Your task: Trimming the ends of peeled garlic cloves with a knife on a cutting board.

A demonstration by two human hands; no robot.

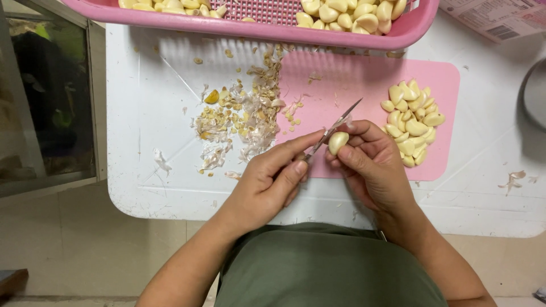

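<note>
Partly hidden, the knife [335, 127] handle sits inside the left hand [272, 181].

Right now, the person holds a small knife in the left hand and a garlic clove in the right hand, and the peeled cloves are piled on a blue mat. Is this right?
Almost, but the mat is not blue. The head view shows the pile of peeled cloves on a pink mat. The rest holds: the left hand holds the small knife and the right hand holds the garlic clove.
</note>
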